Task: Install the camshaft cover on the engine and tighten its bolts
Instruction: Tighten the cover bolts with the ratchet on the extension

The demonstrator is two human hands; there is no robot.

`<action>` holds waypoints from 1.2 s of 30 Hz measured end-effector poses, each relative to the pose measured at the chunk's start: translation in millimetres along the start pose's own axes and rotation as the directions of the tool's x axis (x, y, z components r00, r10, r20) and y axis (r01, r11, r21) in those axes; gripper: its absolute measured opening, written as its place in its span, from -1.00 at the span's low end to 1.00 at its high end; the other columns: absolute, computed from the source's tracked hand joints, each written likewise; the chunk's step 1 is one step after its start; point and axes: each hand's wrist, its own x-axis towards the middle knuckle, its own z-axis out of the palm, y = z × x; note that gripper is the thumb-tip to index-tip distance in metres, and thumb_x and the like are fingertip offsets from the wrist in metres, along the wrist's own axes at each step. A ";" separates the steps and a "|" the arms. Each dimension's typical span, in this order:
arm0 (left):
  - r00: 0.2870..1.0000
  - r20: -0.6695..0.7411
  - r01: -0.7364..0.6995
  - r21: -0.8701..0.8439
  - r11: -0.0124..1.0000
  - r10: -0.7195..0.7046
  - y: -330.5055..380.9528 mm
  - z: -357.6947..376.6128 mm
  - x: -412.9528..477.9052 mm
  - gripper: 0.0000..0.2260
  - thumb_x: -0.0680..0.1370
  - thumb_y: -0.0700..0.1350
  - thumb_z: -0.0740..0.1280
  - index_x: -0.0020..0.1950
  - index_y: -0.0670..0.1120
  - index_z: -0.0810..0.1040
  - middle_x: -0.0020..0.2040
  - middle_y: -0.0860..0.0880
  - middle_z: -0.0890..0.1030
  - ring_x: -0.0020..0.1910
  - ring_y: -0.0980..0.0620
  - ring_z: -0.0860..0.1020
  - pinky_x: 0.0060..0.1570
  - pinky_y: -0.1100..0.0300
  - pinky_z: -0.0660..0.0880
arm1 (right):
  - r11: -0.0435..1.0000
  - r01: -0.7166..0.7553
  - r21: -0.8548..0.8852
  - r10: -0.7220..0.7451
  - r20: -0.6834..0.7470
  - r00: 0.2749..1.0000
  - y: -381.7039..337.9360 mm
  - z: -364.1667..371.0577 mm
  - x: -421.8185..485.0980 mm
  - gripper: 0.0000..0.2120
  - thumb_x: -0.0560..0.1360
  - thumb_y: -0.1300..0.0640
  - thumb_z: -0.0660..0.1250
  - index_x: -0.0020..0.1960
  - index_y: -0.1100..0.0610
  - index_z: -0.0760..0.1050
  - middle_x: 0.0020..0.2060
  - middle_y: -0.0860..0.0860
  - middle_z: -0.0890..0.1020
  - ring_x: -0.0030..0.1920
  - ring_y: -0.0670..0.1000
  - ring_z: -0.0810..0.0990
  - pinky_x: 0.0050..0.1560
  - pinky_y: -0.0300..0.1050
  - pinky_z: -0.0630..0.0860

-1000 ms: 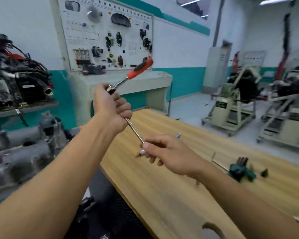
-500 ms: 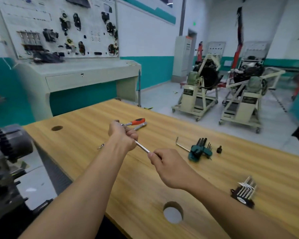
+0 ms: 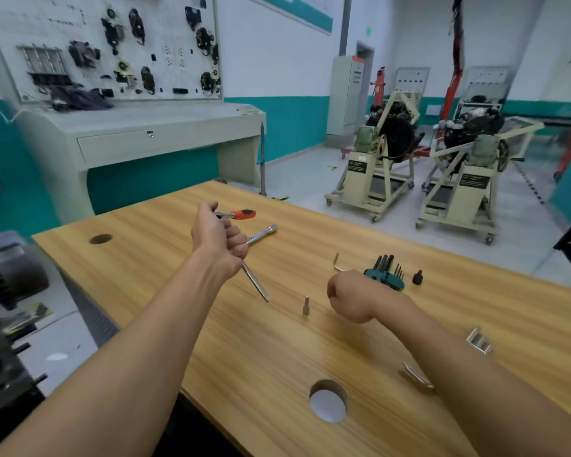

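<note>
My left hand (image 3: 220, 240) grips a ratchet wrench above the wooden table (image 3: 165, 268). Its orange handle (image 3: 243, 214) sticks out past my fist, and its steel extension bar (image 3: 255, 281) points down toward the tabletop with a bare tip. A small steel bit (image 3: 306, 310) stands upright on the table just right of that tip. My right hand (image 3: 348, 300) hovers beside the bit with its fingers curled; whether it holds anything is hidden. Part of the engine (image 3: 4, 308) shows at the left edge.
A second steel extension bar (image 3: 265, 233) lies behind my left hand. A green hex key set (image 3: 385, 271), a loose L-key (image 3: 337, 262) and a black socket (image 3: 418, 278) lie mid-table. More metal pieces (image 3: 479, 340) lie near my right forearm. Two round holes (image 3: 328, 400) pierce the tabletop.
My view swung from the engine to the table. My right hand has let go of the extension bar's tip, and the bit that was on it now stands on the table.
</note>
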 end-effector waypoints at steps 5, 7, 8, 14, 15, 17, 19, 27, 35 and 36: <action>0.998 0.055 -0.003 -0.005 1.000 0.004 -4.4 -6.4 0.9 -0.57 0.55 0.15 0.22 -0.43 0.04 0.14 -0.49 0.08 0.10 -0.56 0.10 0.05 -0.64 0.32 0.01 | 0.986 0.059 -0.156 -0.037 0.137 0.990 -6.7 0.8 10.1 -0.76 0.55 0.25 0.18 0.12 0.25 0.57 0.05 0.21 0.63 0.02 0.21 0.62 -0.13 0.03 0.56; 0.998 0.056 -0.002 -0.018 1.000 0.003 -4.1 -6.9 0.4 -0.57 0.55 0.15 0.22 -0.43 0.04 0.15 -0.50 0.08 0.10 -0.57 0.10 0.05 -0.63 0.32 0.01 | 0.979 0.075 -0.191 -0.045 0.160 0.986 -7.0 -6.0 9.6 -0.73 0.54 0.19 0.23 0.16 0.26 0.57 0.07 0.21 0.64 -0.02 0.21 0.62 -0.18 -0.05 0.49; 0.998 0.056 -0.001 -0.029 1.000 0.002 -3.5 -7.1 0.4 -0.56 0.55 0.15 0.22 -0.44 0.03 0.15 -0.51 0.08 0.10 -0.58 0.10 0.05 -0.63 0.32 0.01 | 0.974 0.081 -0.214 -0.048 0.154 0.987 -7.2 -10.6 8.2 -0.70 0.52 0.11 0.27 0.18 0.23 0.57 0.08 0.18 0.65 -0.04 0.18 0.61 -0.15 -0.07 0.51; 0.999 0.031 0.023 -0.073 0.997 -0.021 -7.3 3.1 -4.3 -0.56 0.55 0.14 0.23 -0.42 0.02 0.14 -0.51 0.08 0.10 -0.58 0.10 0.05 -0.64 0.32 0.01 | 0.875 0.196 -0.443 -0.204 0.029 0.979 -38.2 -16.8 4.3 -0.55 0.47 -0.15 0.34 0.30 0.01 0.50 0.12 0.00 0.60 0.18 0.12 0.53 0.24 0.18 0.38; 0.999 0.029 0.024 -0.070 0.997 -0.022 -9.2 5.8 -6.1 -0.56 0.55 0.14 0.23 -0.43 0.02 0.14 -0.51 0.08 0.10 -0.58 0.10 0.05 -0.64 0.32 0.01 | 0.855 0.214 -0.472 -0.213 0.057 0.975 -45.9 -14.7 4.9 -0.63 0.51 -0.06 0.32 0.29 0.01 0.51 0.11 0.01 0.61 0.16 0.12 0.55 0.24 0.18 0.37; 1.000 0.024 0.016 -0.063 0.998 -0.015 -11.4 9.7 -9.3 -0.56 0.54 0.13 0.24 -0.44 0.01 0.16 -0.50 0.07 0.12 -0.57 0.09 0.06 -0.64 0.30 0.02 | 0.832 0.258 -0.491 -0.254 0.078 0.964 -54.3 -9.3 7.2 -0.82 0.54 0.12 0.29 0.11 0.06 0.57 -0.01 0.04 0.60 -0.04 0.11 0.58 0.03 0.06 0.49; 1.000 0.024 0.007 -0.063 0.998 -0.006 -9.5 11.1 -12.1 -0.56 0.53 0.12 0.25 -0.44 0.01 0.16 -0.49 0.07 0.11 -0.56 0.09 0.05 -0.65 0.30 0.03 | 0.826 0.275 -0.492 -0.266 0.090 0.960 -57.3 -6.5 6.5 -0.82 0.54 0.26 0.25 -0.23 0.11 0.44 -0.25 0.04 0.49 -0.33 0.06 0.47 -0.35 -0.11 0.40; 0.993 0.043 -0.095 -0.239 0.966 0.108 30.0 8.5 -32.4 -0.59 0.54 0.11 0.19 -0.42 0.02 0.11 -0.51 0.08 0.07 -0.60 0.08 0.03 -0.64 0.33 -0.03 | 0.207 0.204 0.957 -0.105 -0.185 0.977 -74.5 -15.9 -19.1 -0.85 0.60 0.25 0.30 -0.12 0.17 0.59 -0.27 0.05 0.69 -0.31 -0.03 0.68 -0.36 -0.22 0.53; 0.940 0.101 -0.264 -0.388 0.883 0.325 90.0 5.6 -78.1 -0.60 0.54 0.10 0.16 -0.44 0.03 0.12 -0.52 0.08 0.06 -0.58 0.09 0.00 -0.64 0.26 -0.05 | -0.528 0.087 0.845 -0.231 -0.242 0.942 -125.7 -23.0 -57.3 -0.87 0.63 0.28 0.21 0.03 0.27 0.53 -0.16 0.17 0.71 -0.23 0.07 0.72 -0.38 -0.25 0.56; 0.932 0.099 -0.286 -0.391 0.875 0.348 95.1 2.7 -85.5 -0.59 0.54 0.10 0.16 -0.45 0.03 0.13 -0.52 0.09 0.07 -0.58 0.09 0.01 -0.64 0.26 -0.05 | -0.532 0.088 0.842 -0.257 -0.260 0.931 -133.2 -25.4 -61.0 -0.87 0.63 0.27 0.21 0.04 0.27 0.53 -0.14 0.17 0.71 -0.21 0.08 0.72 -0.37 -0.25 0.57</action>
